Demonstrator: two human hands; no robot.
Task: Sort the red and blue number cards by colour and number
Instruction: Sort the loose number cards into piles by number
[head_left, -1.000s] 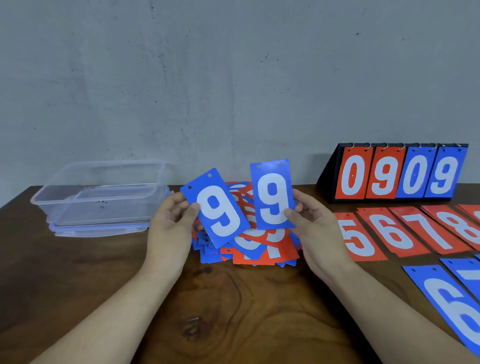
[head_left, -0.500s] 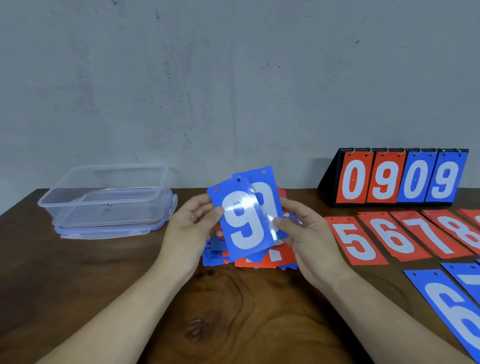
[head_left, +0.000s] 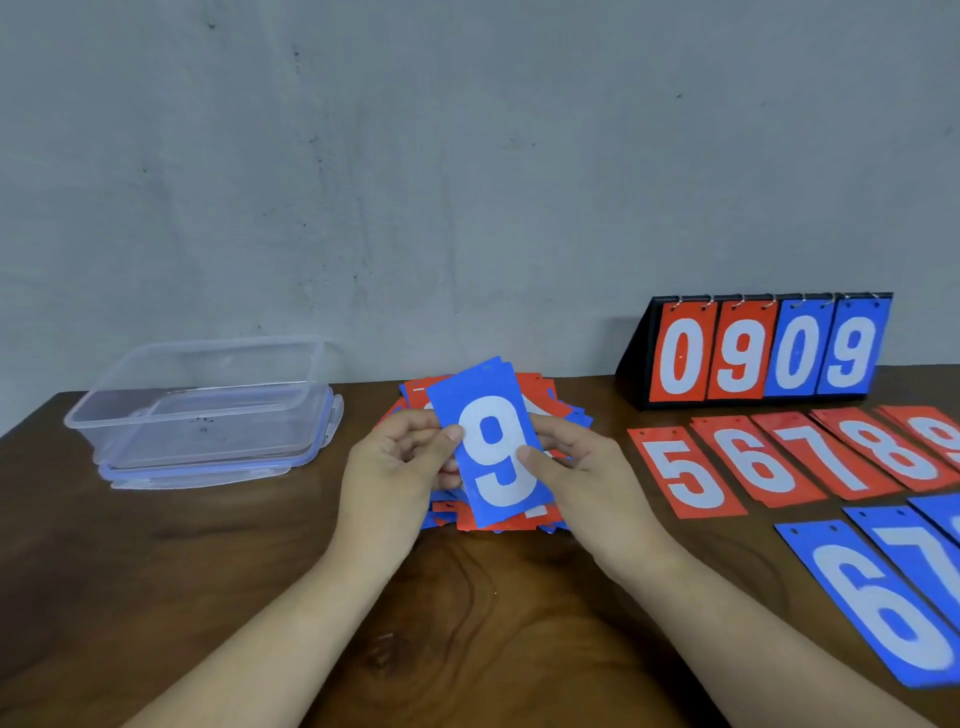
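Blue 9 cards (head_left: 491, 415) now stacked together, hands (head_left: 397, 467) (head_left: 582, 467) pinching

A clear plastic container (head_left: 208, 395) sits open-topped at the back left of the table (head_left: 156, 597), resting on a blue-edged lid (head_left: 218, 475) that lies flat beneath it. The table is dark brown wood with a bold grain swirl near the front middle. Behind it rises a grey, scuffed wall (head_left: 467, 156). A black tent-shaped scoreboard stand (head_left: 635, 364) stands at the back right, close to the wall.

Soft, even light falls on the dark brown wooden bench (head_left: 208, 571) with faint shadows, wide-angle stretching and blur at the right edge.
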